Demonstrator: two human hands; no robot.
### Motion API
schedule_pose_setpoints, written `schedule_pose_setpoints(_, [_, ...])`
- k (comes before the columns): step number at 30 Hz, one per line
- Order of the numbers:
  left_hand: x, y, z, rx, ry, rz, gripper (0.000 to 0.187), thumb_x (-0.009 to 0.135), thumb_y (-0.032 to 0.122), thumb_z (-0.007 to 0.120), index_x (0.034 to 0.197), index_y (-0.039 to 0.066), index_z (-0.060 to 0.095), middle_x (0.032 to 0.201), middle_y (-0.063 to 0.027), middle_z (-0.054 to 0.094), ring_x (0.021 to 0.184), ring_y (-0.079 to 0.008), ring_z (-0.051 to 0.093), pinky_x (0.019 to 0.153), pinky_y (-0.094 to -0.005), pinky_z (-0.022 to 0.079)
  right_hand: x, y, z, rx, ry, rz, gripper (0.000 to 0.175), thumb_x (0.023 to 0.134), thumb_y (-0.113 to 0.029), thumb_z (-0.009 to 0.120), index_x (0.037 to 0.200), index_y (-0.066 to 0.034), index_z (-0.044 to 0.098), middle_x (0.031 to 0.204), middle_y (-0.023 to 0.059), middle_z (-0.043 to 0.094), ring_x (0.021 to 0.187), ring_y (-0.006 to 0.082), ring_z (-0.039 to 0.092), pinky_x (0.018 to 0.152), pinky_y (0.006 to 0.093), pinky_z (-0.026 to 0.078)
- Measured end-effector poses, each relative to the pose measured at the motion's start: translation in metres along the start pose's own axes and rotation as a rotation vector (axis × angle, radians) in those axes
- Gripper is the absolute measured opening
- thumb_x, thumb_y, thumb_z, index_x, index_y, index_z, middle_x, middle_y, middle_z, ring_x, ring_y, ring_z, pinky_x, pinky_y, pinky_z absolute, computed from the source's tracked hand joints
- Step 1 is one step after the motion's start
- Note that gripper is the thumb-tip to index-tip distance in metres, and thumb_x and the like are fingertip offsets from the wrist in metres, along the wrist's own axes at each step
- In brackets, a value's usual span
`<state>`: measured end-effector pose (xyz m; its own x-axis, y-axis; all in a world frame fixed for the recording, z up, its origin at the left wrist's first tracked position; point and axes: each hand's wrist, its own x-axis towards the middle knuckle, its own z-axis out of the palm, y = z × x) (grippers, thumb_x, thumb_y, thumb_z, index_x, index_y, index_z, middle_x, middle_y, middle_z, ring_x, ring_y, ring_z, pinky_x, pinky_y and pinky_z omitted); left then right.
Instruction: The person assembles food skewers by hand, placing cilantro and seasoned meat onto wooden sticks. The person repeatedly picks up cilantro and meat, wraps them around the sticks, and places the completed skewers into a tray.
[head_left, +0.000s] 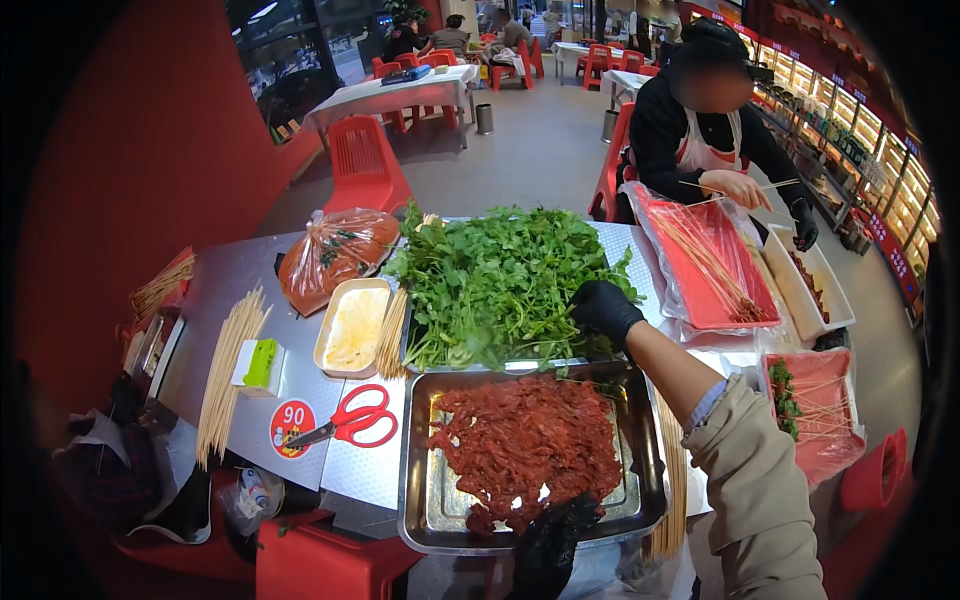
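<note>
My right hand (606, 309), in a black glove, reaches into the right side of a heap of fresh cilantro (495, 277); its fingertips are hidden among the stems. In a black glove smeared with wet residue, my left hand (555, 536) is at the near edge of the raw marinated meat strips (532, 442); what its fingers grip cannot be made out. The meat lies in a deep metal tray (411, 480) directly in front of the cilantro. Bundled bamboo skewers (670, 480) lie along the tray's right side.
Left on the table are red-handled scissors (364, 416), a small green-and-white box (259, 367), loose skewers (232, 375), a whitish container (352, 328) and a bagged reddish food (337, 255). A co-worker sits at the far right behind a red tray (705, 262); another skewer tray (817, 420) is nearer.
</note>
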<state>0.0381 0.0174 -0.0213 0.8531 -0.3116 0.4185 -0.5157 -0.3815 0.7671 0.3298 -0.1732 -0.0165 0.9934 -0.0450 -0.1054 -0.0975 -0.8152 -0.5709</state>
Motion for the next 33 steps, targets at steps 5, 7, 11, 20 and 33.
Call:
schedule_pose_setpoints(5, [-0.003,-0.008,0.001,-0.052,0.005,-0.074,0.025,0.083,-0.002,0.042,0.104,0.001,0.055,0.103,-0.0085,0.059,0.100,-0.0222,0.054,0.090,-0.0346,0.040,0.002,-0.006,0.005,0.127,-0.082,-0.248,0.022,0.067,-0.011,0.065,0.089,-0.0117,0.068,0.079,0.0109,0.065,0.070,0.0205,0.062,0.067,0.0296,0.048])
schedule_pose_setpoints(7, [-0.004,-0.009,0.007,-0.388,-0.049,-0.298,0.023,0.086,0.000,0.041,0.104,0.001,0.055,0.103,-0.0091,0.059,0.099,-0.0227,0.054,0.089,-0.0357,0.040,0.005,-0.002,0.012,0.107,0.009,-0.445,0.023,0.070,-0.007,0.065,0.093,-0.0062,0.065,0.074,0.0085,0.065,0.065,0.0153,0.060,0.063,0.0268,0.048])
schedule_pose_setpoints(11, [-0.003,-0.009,0.014,-0.757,0.102,-0.431,0.024,0.088,0.003,0.040,0.105,0.001,0.056,0.105,-0.0102,0.058,0.100,-0.0233,0.053,0.090,-0.0352,0.040,0.013,0.000,0.017,-0.006,0.076,-0.376,0.014,0.069,-0.016,0.065,0.082,-0.0119,0.069,0.080,0.0125,0.065,0.072,0.0277,0.062,0.069,0.0332,0.049])
schedule_pose_setpoints(20, [-0.005,-0.023,0.007,-0.195,-0.026,-0.252,0.028,0.090,0.008,0.040,0.113,-0.001,0.052,0.110,-0.0115,0.057,0.103,-0.0208,0.054,0.089,-0.0320,0.042,-0.021,-0.014,-0.036,0.732,0.028,-0.140,0.020,0.081,-0.017,0.061,0.092,-0.0004,0.062,0.076,0.0042,0.061,0.061,0.0111,0.055,0.057,0.0244,0.044])
schedule_pose_setpoints(33, [0.020,-0.024,-0.071,-0.916,0.482,-0.591,0.024,0.085,-0.006,0.047,0.107,-0.003,0.054,0.100,-0.0085,0.057,0.089,-0.0143,0.055,0.078,-0.0254,0.045,-0.186,-0.117,0.019,0.400,-0.268,-0.862,0.020,0.069,-0.009,0.068,0.087,-0.0064,0.060,0.076,0.0094,0.056,0.065,0.0233,0.059,0.057,0.0313,0.046])
